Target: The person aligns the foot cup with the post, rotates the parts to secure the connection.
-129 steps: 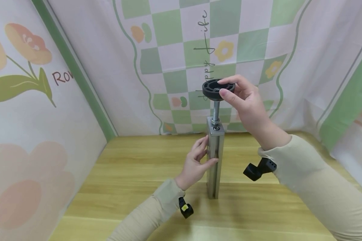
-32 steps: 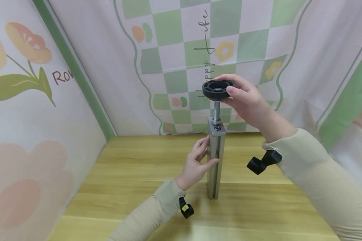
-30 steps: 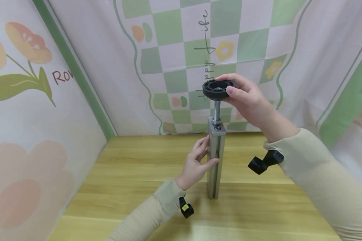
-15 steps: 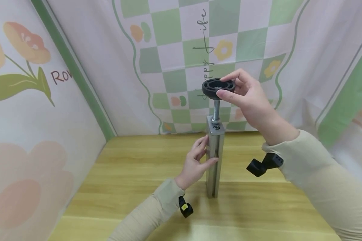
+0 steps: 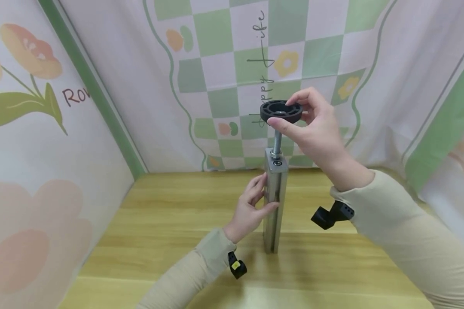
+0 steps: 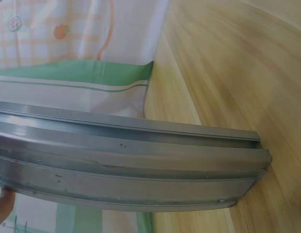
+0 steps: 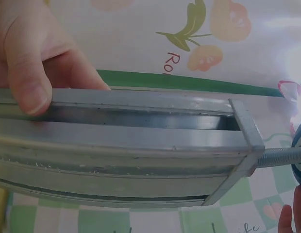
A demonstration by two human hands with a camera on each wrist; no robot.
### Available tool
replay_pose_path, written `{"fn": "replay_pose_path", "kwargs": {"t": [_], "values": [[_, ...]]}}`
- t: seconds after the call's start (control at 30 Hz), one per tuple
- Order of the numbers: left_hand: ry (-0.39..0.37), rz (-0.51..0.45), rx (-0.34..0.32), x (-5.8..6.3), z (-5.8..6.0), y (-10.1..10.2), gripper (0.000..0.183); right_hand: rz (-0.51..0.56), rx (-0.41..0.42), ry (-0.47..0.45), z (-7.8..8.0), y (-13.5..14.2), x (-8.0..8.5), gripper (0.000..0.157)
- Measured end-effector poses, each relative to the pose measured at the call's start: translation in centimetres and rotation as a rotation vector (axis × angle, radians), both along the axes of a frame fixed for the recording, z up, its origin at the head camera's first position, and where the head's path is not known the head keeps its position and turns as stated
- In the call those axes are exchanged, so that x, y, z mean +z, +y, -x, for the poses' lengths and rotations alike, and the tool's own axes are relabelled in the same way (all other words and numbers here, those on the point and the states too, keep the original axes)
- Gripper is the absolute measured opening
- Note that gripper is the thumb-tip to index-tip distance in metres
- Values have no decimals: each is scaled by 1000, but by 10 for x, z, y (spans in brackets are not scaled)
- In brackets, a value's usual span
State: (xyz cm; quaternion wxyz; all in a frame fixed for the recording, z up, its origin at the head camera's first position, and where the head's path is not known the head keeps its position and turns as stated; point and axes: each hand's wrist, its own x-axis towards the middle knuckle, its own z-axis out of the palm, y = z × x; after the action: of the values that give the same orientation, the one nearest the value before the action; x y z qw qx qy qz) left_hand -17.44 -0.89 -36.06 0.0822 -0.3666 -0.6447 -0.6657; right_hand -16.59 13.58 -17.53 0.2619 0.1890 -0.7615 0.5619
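An aluminium profile (image 5: pixel 271 227) with slotted sides stands upright on the table. On its top end sits a metal end plate (image 5: pixel 270 165) with a bolt, from which a threaded rod (image 5: pixel 277 139) rises through a nut. The rod carries a round black levelling foot (image 5: pixel 268 116), hollow side up. My left hand (image 5: pixel 248 210) grips the profile about halfway up, thumb on the near side and fingers behind. With thumb at the near edge and fingers at the far right edge, my right hand (image 5: pixel 320 131) pinches the foot. The right wrist view shows the left thumb (image 7: pixel 31 94) against the profile's slot.
The light wooden table (image 5: pixel 170 214) carries the profile. Behind it hangs a white cloth (image 5: pixel 212 73) with green checks; a flowered cloth panel (image 5: pixel 42 150) stands at the left. Each sleeve cuff bears a black camera mount, such as the right one (image 5: pixel 332 214).
My right thumb has slid round the foot's rim from its right side to the near edge, while the fingers have shifted to the far right. The left hand has stayed put on the profile.
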Motion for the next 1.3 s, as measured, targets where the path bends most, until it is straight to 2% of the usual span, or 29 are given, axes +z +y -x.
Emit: {"fn": "replay_pose_path", "kwargs": {"t": [0.2,0.4,0.53,0.67,0.8,0.9,1.03,1.17,1.23,1.3], "values": [[4,7,8,-1,-1,0,68,-69,-112,75,-2,-6,0,36],[12,-4,10,-1,0,1,68,-113,-182,143,-5,-10,0,47],[7,-7,4,-2,-1,0,68,-134,-187,149,-7,-9,-1,51],[12,-9,6,-2,0,0,69,-106,-128,136,-8,-5,-4,48],[20,-13,9,-2,0,1,68,-29,12,166,-5,1,-10,54],[15,-14,2,-1,-1,1,68,85,193,151,1,6,-11,45],[3,-14,-3,0,-3,1,69,233,490,47,15,11,-11,30],[-10,-5,5,0,-3,1,69,306,761,-41,31,16,-13,33],[-14,-2,7,0,-3,1,69,314,853,-62,37,19,-16,34],[-17,2,8,0,-3,1,68,312,912,-76,41,22,-18,34]]}}
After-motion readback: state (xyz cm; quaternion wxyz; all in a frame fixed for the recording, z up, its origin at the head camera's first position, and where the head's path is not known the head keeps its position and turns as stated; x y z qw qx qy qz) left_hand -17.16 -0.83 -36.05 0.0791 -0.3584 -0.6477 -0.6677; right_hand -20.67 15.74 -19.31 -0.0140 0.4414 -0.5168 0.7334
